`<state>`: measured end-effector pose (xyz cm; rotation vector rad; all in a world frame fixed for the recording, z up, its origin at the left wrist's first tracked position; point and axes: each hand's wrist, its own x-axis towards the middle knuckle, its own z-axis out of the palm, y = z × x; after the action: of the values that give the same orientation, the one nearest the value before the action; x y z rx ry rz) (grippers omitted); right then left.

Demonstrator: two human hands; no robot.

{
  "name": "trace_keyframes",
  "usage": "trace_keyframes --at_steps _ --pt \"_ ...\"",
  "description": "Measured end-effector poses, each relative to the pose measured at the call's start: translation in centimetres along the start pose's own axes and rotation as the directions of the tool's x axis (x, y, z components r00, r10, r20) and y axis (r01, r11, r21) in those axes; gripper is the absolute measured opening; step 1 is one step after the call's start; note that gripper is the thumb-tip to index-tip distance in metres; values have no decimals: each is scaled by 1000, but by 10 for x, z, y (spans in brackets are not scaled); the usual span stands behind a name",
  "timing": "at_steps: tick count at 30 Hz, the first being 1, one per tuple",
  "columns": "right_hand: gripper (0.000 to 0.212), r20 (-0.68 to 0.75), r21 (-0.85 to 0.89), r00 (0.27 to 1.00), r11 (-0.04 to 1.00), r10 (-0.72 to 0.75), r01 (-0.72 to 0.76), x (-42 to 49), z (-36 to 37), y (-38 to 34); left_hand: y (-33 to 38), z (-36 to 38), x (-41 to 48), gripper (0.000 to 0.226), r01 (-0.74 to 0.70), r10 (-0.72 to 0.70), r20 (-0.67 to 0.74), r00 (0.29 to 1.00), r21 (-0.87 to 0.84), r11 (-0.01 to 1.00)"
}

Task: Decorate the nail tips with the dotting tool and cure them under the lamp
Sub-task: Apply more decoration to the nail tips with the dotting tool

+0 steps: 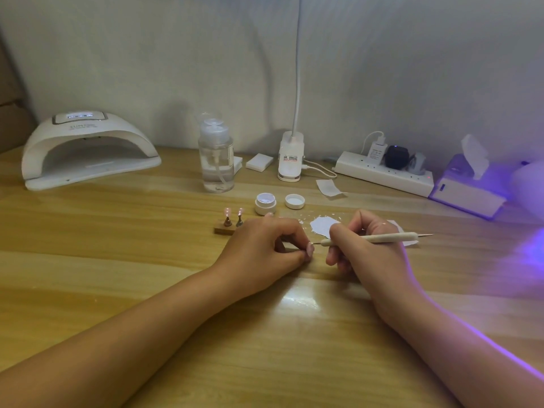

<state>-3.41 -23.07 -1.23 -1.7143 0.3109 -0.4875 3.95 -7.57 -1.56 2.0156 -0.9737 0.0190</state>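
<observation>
My left hand rests on the wooden table and pinches a small pale nail tip between thumb and finger. My right hand grips the white dotting tool, whose metal point touches that nail tip. Two more nail tips stand on pegs in a little wooden holder just behind my left hand. The white curing lamp sits at the back left, its display lit. An open white gel pot and its lid lie behind my hands.
A clear pump bottle stands mid-back. A clip lamp base, a power strip and a tissue box line the back right. White paper scraps lie beside my right hand. Purple light glows at the right edge.
</observation>
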Motion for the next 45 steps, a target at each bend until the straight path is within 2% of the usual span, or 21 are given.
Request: trace_keyframes --at_steps 13,17,21,27,30,33,36,45 --pt "24 -5 11 1000 1000 4 -4 -1 0 -1 1 0 0 22 -6 6 -2 1000 3 1000" --pt "31 -16 36 1000 999 7 -7 -1 -1 -2 0 0 0 20 -5 5 -6 1000 4 1000" --pt "39 -93 148 996 989 9 5 -1 -3 -3 0 0 0 23 6 -6 0 1000 -2 1000" --pt "26 -334 271 938 943 -97 194 6 -12 -10 -1 1 0 13 2 -2 5 1000 -9 1000" --pt "21 -317 192 939 960 -134 202 10 -17 -10 -1 1 0 10 5 -5 10 1000 -19 1000" --pt "23 -194 25 976 994 -97 103 11 -19 -1 -1 0 1 8 12 -12 17 1000 -22 1000" --pt "17 -178 -110 983 994 -35 16 14 -21 8 0 0 0 11 17 -16 18 1000 -21 1000" --pt "17 -106 -257 994 966 1 -28 14 -20 10 -1 0 -1 11 5 -5 19 1000 -12 1000"
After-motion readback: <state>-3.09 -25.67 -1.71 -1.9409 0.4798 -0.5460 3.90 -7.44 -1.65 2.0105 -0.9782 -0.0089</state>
